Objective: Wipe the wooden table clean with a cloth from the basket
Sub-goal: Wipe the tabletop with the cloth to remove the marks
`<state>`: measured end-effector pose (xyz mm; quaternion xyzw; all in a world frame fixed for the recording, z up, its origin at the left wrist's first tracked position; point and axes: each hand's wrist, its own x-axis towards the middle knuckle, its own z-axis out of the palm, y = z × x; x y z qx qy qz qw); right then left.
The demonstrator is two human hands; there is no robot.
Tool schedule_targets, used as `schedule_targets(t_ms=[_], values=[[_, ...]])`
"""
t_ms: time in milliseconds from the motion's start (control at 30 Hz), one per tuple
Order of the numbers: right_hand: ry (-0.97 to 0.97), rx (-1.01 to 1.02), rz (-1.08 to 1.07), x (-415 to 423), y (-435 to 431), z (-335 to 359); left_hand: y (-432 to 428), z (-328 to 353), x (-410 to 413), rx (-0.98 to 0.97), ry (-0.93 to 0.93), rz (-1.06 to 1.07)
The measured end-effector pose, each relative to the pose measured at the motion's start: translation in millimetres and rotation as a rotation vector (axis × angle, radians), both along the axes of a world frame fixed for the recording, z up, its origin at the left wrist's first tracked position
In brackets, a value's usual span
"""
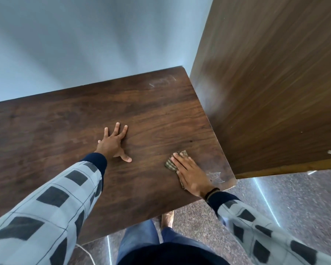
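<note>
Your right hand (pixel 191 176) lies flat, fingers straight, pressing a small striped brown cloth (pixel 170 164) onto the dark wooden bench (pixel 65 121) near its front right corner; your left hand (pixel 113 143) rests spread and empty mid-bench. Wiping looks underway, with pale smudges (pixel 161 82) at the far right corner left to do. A tall wooden cabinet panel (pixel 266 92) bounds the right edge, a pale blue wall (pixel 84 44) the far edge; leftward is open room.

Bare table (pixel 65 121) lies open leftward; a wooden panel (pixel 266 92) blocks the right.

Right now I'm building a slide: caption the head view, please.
Right hand presses a cloth flat on the wooden table; left hand rests splayed nearby.
</note>
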<state>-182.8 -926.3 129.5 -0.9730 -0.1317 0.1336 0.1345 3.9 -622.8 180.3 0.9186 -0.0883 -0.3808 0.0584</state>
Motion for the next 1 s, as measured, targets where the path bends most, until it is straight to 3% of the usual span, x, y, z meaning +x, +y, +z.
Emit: schedule_targets(t_ms=[67, 133, 300, 400, 533, 600, 733, 800, 933, 1000], values=[[-0.08, -0.028, -0.083, -11.4, 23.3, -4.9, -0.3, -0.1, -0.9, -0.001, -0.003, -0.001], [-0.161, -0.007, 0.088, -42.7, 43.2, -8.4, -0.2, -0.7, -0.9, -0.003, -0.007, 0.001], [-0.022, 0.007, 0.5, -53.6, -6.5, -7.2, 0.1, -1.6, -0.4, 0.0, -0.008, 0.001], [0.018, -0.018, 0.348, -14.7, -24.7, -1.4, 0.2, -0.4, 0.8, 0.006, -0.006, 0.003], [-0.021, 0.062, -0.18, -2.7, 2.6, -3.9, -0.5, -0.6, 0.4, 0.017, 0.0, -0.003], [-0.087, 0.018, -0.147, -31.3, 25.5, -8.5, -0.1, -0.7, -0.4, 0.013, 0.001, 0.001], [-0.109, 0.041, 0.275, -81.4, 0.7, -12.4, -1.6, -0.4, 0.2, 0.01, 0.004, -0.003], [-0.115, 0.005, 0.328, -69.0, -22.3, -10.3, -1.4, 0.0, 0.1, 0.011, 0.0, -0.003], [-0.078, 0.063, -0.182, -48.1, -8.6, -1.7, -0.3, -0.7, -0.6, 0.012, -0.005, -0.006], [-0.137, 0.059, -0.195, -65.6, 9.9, -4.7, -1.4, -1.1, -1.1, 0.014, 0.003, 0.0]])
